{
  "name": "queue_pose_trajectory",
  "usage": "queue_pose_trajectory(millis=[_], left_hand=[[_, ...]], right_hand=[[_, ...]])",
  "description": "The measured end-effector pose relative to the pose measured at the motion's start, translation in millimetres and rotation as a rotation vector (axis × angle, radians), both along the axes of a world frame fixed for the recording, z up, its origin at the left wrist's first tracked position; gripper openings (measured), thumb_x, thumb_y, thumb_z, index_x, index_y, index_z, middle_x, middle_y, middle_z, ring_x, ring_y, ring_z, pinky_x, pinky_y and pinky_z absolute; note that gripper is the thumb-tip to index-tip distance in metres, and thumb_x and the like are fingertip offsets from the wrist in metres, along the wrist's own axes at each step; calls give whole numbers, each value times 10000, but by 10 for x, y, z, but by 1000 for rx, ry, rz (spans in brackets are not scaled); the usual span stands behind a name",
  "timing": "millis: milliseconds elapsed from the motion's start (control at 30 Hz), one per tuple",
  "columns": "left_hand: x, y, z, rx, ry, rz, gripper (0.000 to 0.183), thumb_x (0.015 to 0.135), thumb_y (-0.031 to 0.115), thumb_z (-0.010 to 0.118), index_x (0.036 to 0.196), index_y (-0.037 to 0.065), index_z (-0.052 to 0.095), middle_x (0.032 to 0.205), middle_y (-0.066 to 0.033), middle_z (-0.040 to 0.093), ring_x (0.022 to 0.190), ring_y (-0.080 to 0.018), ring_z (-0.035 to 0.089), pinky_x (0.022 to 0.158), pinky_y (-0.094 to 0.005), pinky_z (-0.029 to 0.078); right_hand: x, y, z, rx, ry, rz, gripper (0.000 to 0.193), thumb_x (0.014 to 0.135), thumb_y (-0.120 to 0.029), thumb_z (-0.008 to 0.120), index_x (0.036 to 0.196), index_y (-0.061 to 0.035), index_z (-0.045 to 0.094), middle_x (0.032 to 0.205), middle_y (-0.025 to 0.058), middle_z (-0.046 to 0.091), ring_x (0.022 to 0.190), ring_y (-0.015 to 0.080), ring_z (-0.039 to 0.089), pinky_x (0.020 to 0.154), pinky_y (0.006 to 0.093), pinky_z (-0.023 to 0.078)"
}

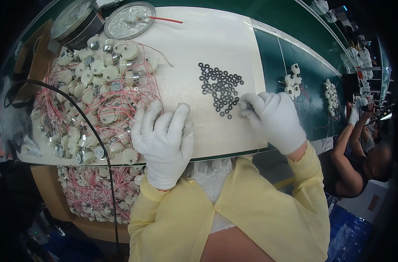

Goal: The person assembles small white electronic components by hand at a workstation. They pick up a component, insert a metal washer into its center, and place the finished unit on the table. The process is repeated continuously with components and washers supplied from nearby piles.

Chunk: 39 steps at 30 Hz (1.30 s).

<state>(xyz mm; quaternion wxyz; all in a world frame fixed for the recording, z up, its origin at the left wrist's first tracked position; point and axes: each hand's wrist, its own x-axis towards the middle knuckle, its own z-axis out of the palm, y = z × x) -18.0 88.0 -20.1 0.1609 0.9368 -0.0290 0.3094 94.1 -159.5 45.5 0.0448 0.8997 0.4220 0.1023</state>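
My left hand (163,142), in a white glove, is at the right edge of a heap of small round motors (96,67) with red and white wires. Its fingers are apart and stretched upward, and I see nothing held in them. A spread of small dark ring-shaped washers (219,87) lies on the white sheet between my hands. At its right edge my right hand (275,120), also gloved, has its thumb and fingertips pinched together. Whatever is between those fingertips, if anything, is too small to make out.
A round lid (118,27) with white paste and a red-handled brush (164,19) lies behind the heap, beside a tin (74,22). A black cable (83,114) crosses the left. Below stands a box of motors (96,192). More motors (292,81) sit right; another person (349,168) works beyond.
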Motion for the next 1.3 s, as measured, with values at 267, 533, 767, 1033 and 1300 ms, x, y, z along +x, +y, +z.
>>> queue_pose_trajectory(millis=[267, 533, 767, 1033, 1300], left_hand=[[98, -132, 164, 47, 134, 123, 497, 818, 326, 797, 1260, 125, 691, 1055, -90, 655, 1161, -363, 597, 1075, -553, 424], [93, -116, 113, 89, 87, 99, 466, 814, 347, 789, 1200, 97, 708, 979, -109, 619, 1112, -347, 601, 1066, -551, 454], [115, -117, 129, 94, 98, 56, 475, 836, 329, 771, 1232, 80, 690, 982, -118, 630, 1098, -356, 610, 1067, -564, 446], [75, -122, 166, 114, 145, 56, 494, 855, 271, 757, 1290, 58, 661, 1055, -133, 661, 1117, -381, 603, 1070, -584, 427], [89, -157, 175, 137, 136, 62, 470, 859, 256, 767, 1275, 60, 667, 1076, -113, 679, 1118, -381, 605, 1074, -585, 425]], right_hand=[[-13, 68, -39, -31, -2, -26, 322, 917, -407, 720, 1018, -106, 664, 648, 44, 568, 561, 264, 571, 584, 395, 409], [-11, -20, 4, 140, 295, -166, 282, 941, -328, 707, 1087, -86, 713, 788, 147, 711, 714, 342, 694, 662, 443, 521], [99, -487, -433, 415, 84, -346, 156, 986, -233, 649, 1047, -117, 733, 763, 102, 700, 661, 316, 681, 612, 440, 531], [-27, -712, -13, 255, -24, -358, 271, 908, -160, 690, 1177, -138, 710, 754, 54, 649, 701, 273, 662, 627, 412, 513], [33, -424, 117, 74, 270, -239, 399, 790, -168, 783, 1173, -124, 681, 906, 74, 691, 762, 299, 683, 687, 416, 536]])
